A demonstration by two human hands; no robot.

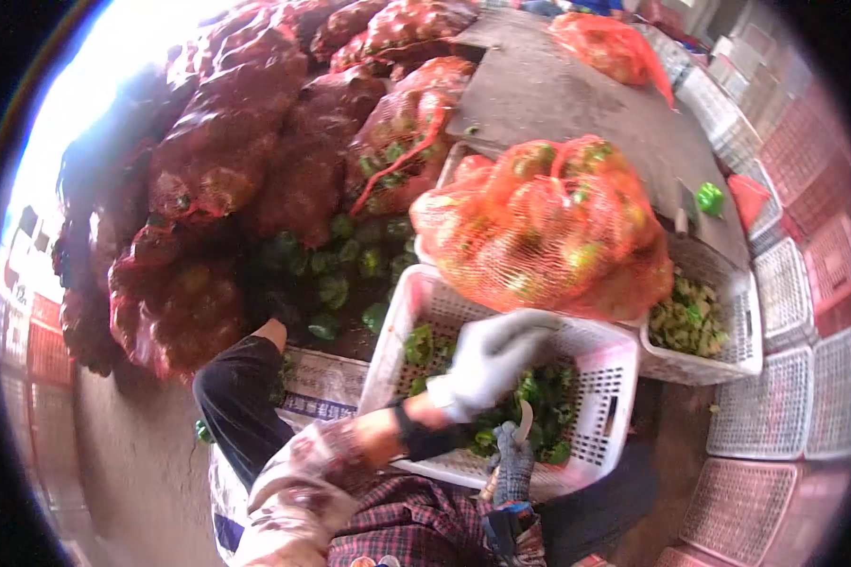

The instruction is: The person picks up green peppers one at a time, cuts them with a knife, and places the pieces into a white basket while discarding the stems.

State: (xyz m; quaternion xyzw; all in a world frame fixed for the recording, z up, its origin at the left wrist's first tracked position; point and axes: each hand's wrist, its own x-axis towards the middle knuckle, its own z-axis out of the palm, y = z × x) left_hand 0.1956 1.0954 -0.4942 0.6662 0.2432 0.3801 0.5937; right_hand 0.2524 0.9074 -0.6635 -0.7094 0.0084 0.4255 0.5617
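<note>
My left hand (496, 364), in a white glove, reaches over a white plastic crate (624, 378) with fingers stretched out and slightly blurred; I see nothing in it. Just beyond the fingertips rests a bulging orange mesh bag (548, 231) of green and yellowish produce, probably peppers. Low at the crate's near edge, my right hand (513, 468) in a grey knit glove is closed around a small knife (526, 419), its curved blade pointing up. Green peppers (548, 397) lie in the crate, partly hidden behind my left hand and forearm.
Full red mesh sacks (227, 123) are piled at the left and back. Loose green peppers (331, 283) cover the floor beyond my knee. A crate of pale green scraps (690, 317) stands at right, below a board (577, 104) bearing one green pepper (709, 198). Stacked crates (761, 402) line the right side.
</note>
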